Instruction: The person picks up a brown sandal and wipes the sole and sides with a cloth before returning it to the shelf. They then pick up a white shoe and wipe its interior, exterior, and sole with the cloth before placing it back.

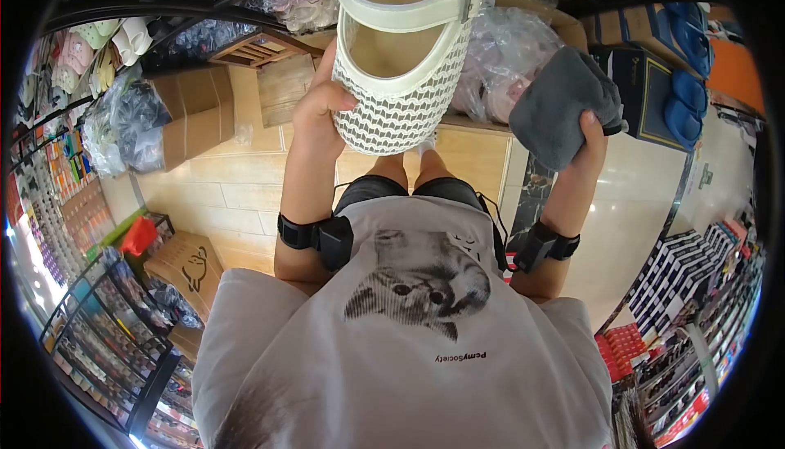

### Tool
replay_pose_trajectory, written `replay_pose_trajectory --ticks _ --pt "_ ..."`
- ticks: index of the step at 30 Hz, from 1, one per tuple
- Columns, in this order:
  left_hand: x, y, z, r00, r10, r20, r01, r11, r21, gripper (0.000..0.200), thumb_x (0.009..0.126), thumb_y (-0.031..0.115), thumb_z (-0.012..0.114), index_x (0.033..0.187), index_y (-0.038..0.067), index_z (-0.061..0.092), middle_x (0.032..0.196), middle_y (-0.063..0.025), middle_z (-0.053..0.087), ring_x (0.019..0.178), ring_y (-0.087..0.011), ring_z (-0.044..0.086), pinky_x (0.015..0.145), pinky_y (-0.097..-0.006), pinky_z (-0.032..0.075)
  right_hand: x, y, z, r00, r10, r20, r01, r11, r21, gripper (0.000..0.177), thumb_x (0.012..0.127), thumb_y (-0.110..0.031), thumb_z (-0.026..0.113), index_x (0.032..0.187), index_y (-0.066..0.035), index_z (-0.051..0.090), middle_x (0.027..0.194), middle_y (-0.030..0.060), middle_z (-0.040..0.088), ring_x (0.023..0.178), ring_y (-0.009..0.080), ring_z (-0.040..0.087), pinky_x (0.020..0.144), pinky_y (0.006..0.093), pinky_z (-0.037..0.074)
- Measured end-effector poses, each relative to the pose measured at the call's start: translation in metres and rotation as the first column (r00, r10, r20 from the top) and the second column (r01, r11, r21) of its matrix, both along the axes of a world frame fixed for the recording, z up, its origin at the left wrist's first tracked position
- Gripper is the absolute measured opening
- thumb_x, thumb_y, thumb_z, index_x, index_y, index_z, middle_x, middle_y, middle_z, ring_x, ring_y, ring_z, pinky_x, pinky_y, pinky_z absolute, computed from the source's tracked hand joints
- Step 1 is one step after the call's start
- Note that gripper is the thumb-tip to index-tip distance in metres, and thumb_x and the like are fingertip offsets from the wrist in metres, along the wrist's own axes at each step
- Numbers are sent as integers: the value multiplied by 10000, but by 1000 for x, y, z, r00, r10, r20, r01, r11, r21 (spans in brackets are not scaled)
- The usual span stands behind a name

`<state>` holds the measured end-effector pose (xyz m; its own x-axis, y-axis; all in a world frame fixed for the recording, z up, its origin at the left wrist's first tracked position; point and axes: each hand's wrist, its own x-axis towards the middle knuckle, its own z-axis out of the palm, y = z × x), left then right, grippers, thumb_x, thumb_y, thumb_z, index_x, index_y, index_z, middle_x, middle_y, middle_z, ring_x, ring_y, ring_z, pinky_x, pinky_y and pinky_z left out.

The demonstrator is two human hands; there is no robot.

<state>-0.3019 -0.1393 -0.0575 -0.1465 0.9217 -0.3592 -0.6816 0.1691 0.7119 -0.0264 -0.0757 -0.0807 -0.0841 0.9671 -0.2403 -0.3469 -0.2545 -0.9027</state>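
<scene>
Left hand (320, 114): closed on the side of a white shoe (401, 114), thumb against the outer edge of the upper, remaining fingers mostly hidden behind it. White shoe: held up in front of the wearer, toe towards the body, opening facing the camera; openwork upper in a woven pattern, smooth rim, beige insole, strap (401, 14) across the opening with a buckle at its right end; far end cut off by the top of the view. Right hand (590, 145): gripping a folded grey cloth (556, 105), plush in look, thumb laid over its near side, other fingers out of sight; cloth raised to the right of the shoe, well apart from it. Wrists: one black strapped device on each. Clothing: pale T-shirt (409, 400) with a printed cat, dark shorts (372, 192). Beyond the hands: clear plastic bags (500, 44) between shoe and cloth. Right side: blue slippers (685, 114) beside a dark shoebox (642, 97); striped boxes (675, 273) stacked lower down. Left side: open cardboard box (200, 110) beside plastic-wrapped goods (131, 126); red bag (139, 236); carton with an animal drawing (188, 267); wood-toned floor (233, 195).
</scene>
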Motion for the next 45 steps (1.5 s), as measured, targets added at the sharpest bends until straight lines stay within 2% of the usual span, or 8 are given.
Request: replay_pose_trajectory --ticks 6,8,30,33,37,39,43,45 --pt "2 2 0 999 -40 -26 39 999 -26 810 492 118 457 1273 -31 298 1197 -180 456 1111 -267 448 954 -321 339 8 3 -11 993 78 -86 -82 996 -36 657 712 -282 615 1221 49 362 1149 186 485 1047 283 504 906 378 399" --pt "3 1 0 999 -41 -28 40 999 -34 805 494 120 450 1271 -32 301 1195 -180 457 1109 -266 450 952 -319 340 4 2 -7 990 12 -138 -21 998 -63 598 677 -178 640 1178 56 413 1093 164 520 993 249 529 859 337 428" --pt "0 3 -5 998 -52 44 53 998 -19 749 508 93 444 1238 -36 330 1161 -170 481 1083 -256 467 950 -322 347 8 -2 -5 988 -19 -150 4 995 -101 588 677 -141 639 1184 49 409 1106 167 516 993 259 528 861 339 423" --pt "3 6 4 996 -81 45 79 996 33 754 514 98 450 1246 -35 323 1169 -166 476 1088 -253 463 950 -314 341 -10 0 16 991 33 -128 -36 999 -26 604 664 -113 640 1195 43 398 1119 167 508 1009 250 521 877 337 412" --pt "11 15 33 995 -101 7 101 992 77 801 504 90 461 1279 -22 291 1220 -144 443 1139 -235 416 960 -309 311 -63 0 67 981 127 146 -184 847 499 745 556 -46 726 1214 13 380 1201 136 446 1096 225 452 927 326 361" --pt "8 18 43 997 -78 22 74 985 157 818 498 86 461 1291 -2 280 1228 -137 432 1149 -230 408 969 -307 294 -71 -1 87 965 131 225 -239 788 568 780 530 -48 756 1214 -3 383 1200 126 440 1097 216 436 926 334 354" --pt "2 23 70 928 -91 -362 214 924 316 761 550 120 478 1272 -14 279 1205 -130 416 1142 -213 384 969 -314 270 -76 0 124 894 -47 446 -334 594 732 754 531 -81 750 1203 -23 412 1160 140 465 1060 242 458 904 346 362" --pt "3 26 83 921 -68 -383 219 904 367 717 583 131 477 1255 -32 288 1188 -118 424 1119 -195 397 944 -301 299 -72 -4 141 803 -6 596 -514 497 699 709 528 -111 740 1174 -37 455 1137 141 485 1023 283 475 884 359 370"
